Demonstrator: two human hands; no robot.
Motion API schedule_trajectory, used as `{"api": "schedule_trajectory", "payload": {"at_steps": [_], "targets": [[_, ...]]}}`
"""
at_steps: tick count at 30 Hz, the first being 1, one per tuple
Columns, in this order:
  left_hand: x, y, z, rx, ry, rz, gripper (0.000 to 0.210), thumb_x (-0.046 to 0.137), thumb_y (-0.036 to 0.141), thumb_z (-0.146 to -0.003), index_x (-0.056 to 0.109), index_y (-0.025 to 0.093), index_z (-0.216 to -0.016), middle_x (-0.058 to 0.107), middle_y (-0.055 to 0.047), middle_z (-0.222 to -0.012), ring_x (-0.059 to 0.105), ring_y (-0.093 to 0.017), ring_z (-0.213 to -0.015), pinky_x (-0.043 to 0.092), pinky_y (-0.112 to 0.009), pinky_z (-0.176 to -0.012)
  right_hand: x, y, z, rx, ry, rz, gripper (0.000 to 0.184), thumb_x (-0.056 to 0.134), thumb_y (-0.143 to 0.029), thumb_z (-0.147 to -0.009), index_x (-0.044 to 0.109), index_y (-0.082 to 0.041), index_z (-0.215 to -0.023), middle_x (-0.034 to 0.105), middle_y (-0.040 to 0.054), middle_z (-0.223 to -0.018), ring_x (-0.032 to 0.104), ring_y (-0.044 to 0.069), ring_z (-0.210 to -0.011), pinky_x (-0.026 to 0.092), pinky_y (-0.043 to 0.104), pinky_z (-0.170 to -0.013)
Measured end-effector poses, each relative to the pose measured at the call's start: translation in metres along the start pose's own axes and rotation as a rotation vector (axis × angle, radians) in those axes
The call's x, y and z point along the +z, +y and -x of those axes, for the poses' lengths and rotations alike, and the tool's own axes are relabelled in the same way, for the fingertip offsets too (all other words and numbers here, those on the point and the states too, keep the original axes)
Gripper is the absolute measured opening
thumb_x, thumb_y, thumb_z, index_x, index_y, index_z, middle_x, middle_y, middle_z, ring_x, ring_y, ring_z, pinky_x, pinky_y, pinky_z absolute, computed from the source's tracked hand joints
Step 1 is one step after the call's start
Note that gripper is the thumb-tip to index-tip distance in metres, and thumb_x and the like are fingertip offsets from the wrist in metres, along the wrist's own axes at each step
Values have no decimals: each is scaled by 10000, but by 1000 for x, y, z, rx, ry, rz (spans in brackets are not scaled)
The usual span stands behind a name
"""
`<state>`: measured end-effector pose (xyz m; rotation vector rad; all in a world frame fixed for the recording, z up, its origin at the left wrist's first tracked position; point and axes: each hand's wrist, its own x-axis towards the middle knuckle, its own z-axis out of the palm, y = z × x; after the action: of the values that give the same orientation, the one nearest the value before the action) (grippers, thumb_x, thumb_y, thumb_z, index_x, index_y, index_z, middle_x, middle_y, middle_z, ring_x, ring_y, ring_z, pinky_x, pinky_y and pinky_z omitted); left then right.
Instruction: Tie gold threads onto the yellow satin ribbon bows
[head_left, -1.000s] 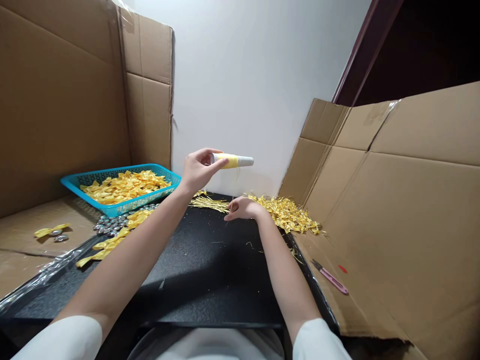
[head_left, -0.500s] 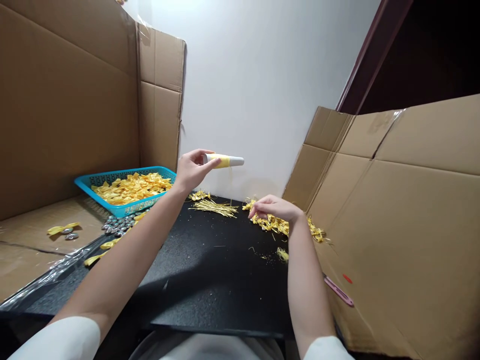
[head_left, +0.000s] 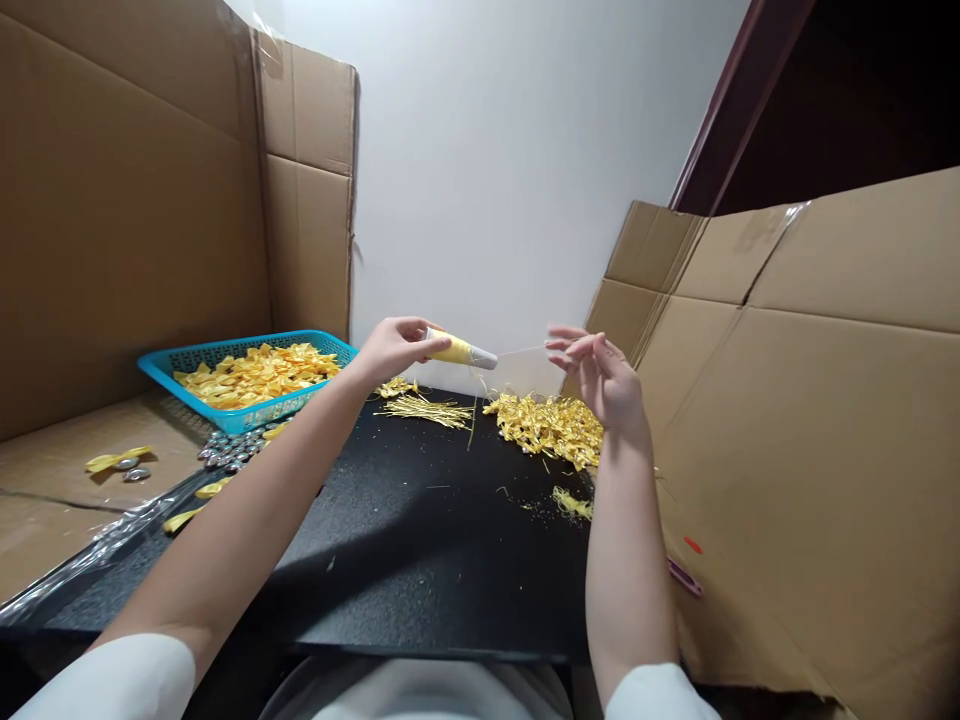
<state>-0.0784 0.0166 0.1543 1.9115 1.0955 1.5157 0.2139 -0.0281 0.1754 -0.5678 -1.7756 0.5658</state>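
My left hand (head_left: 401, 348) is closed around a cone-shaped spool of yellow thread (head_left: 454, 348), its pale narrow tip pointing right. A thin thread (head_left: 521, 351) runs from near that tip, taut, to my right hand (head_left: 595, 372). The thumb and a finger of this hand come together on it, while the other fingers are stretched out and blurred. Another thin strand dangles below the spool. Under the hands on the black table (head_left: 420, 560) lie a bundle of gold twist ties (head_left: 431, 411) and a pile of small yellow bows (head_left: 551, 428).
A blue basket (head_left: 247, 420) of yellow bows stands at the left, with silver domed pieces (head_left: 229, 450) in front. Thread scraps (head_left: 572, 503) lie near my right forearm. A pink cutter (head_left: 685, 577) is at the right. Cardboard walls (head_left: 810, 400) flank the table.
My right hand has risen from above the bow pile and moved right, with thread now stretched between it and the spool. The spool has dipped slightly, its tip angled down.
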Motion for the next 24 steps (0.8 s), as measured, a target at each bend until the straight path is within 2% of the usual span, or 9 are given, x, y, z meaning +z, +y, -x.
{"api": "schedule_trajectory", "payload": {"at_steps": [1, 3, 5, 8, 11, 14, 17, 20, 24], "targets": [[1, 0, 0, -2, 2, 8, 375, 723, 449, -692, 735, 136, -899, 669, -61, -705, 570, -116, -596, 478, -229, -557, -1, 1, 1, 1, -58, -68, 533, 336, -645, -902, 546, -224, -651, 659, 64, -832, 636, 184, -809, 504, 428, -844], [4, 1, 1, -3, 17, 18, 385, 725, 450, -690, 735, 126, -898, 665, -59, -692, 571, -115, -589, 479, -227, -553, -4, 2, 2, 16, -180, -216, 598, 344, -757, -823, 491, -227, -589, 563, 12, -574, 580, 158, -589, 520, 435, -787], [8, 4, 2, 4, 32, 29, 383, 731, 441, -686, 735, 119, -892, 654, -52, -668, 563, -112, -574, 473, -224, -545, -2, 3, 2, 51, -234, -330, 607, 393, -810, -751, 493, -230, -606, 497, -27, -490, 517, 130, -484, 530, 405, -719], [12, 8, 4, 21, 50, 55, 380, 739, 431, -679, 732, 113, -888, 641, -44, -658, 551, -105, -568, 471, -220, -546, 16, 6, -1, 184, -177, -275, 464, 601, -679, -719, 589, -217, -754, 587, -14, -591, 555, 119, -529, 520, 327, -647], [15, 10, 6, 55, 56, 67, 395, 736, 447, -684, 729, 115, -901, 642, -42, -672, 555, -106, -581, 471, -221, -550, 49, 16, -6, 320, -122, -3, 361, 746, -481, -666, 645, -178, -836, 657, 35, -711, 599, 139, -625, 510, 302, -634], [19, 10, 7, 102, 99, 38, 397, 735, 459, -686, 731, 128, -905, 619, -24, -633, 536, -100, -552, 458, -219, -526, 83, 29, -10, 302, 30, 297, 348, 773, -427, -630, 673, -163, -833, 663, 43, -697, 608, 162, -646, 494, 312, -642], [22, 11, 8, 121, 134, 42, 401, 737, 461, -685, 731, 126, -904, 607, -19, -613, 528, -98, -539, 447, -216, -510, 103, 38, -10, 239, 179, 460, 244, 717, -405, -693, 691, -175, -771, 657, 33, -638, 604, 167, -620, 477, 314, -646], [23, 11, 8, 117, 122, 83, 418, 736, 467, -685, 726, 114, -909, 644, -47, -671, 566, -115, -586, 454, -219, -521, 107, 39, -10, 173, 227, 354, 221, 617, -380, -769, 678, -177, -704, 628, 17, -583, 583, 148, -576, 471, 293, -617], [19, 11, 6, 109, 152, 85, 425, 738, 472, -676, 726, 107, -895, 653, -55, -674, 569, -115, -579, 462, -224, -526, 92, 36, -12, 173, 189, 57, 234, 641, -404, -719, 674, -172, -719, 596, 1, -593, 541, 124, -566, 439, 254, -537]]}}
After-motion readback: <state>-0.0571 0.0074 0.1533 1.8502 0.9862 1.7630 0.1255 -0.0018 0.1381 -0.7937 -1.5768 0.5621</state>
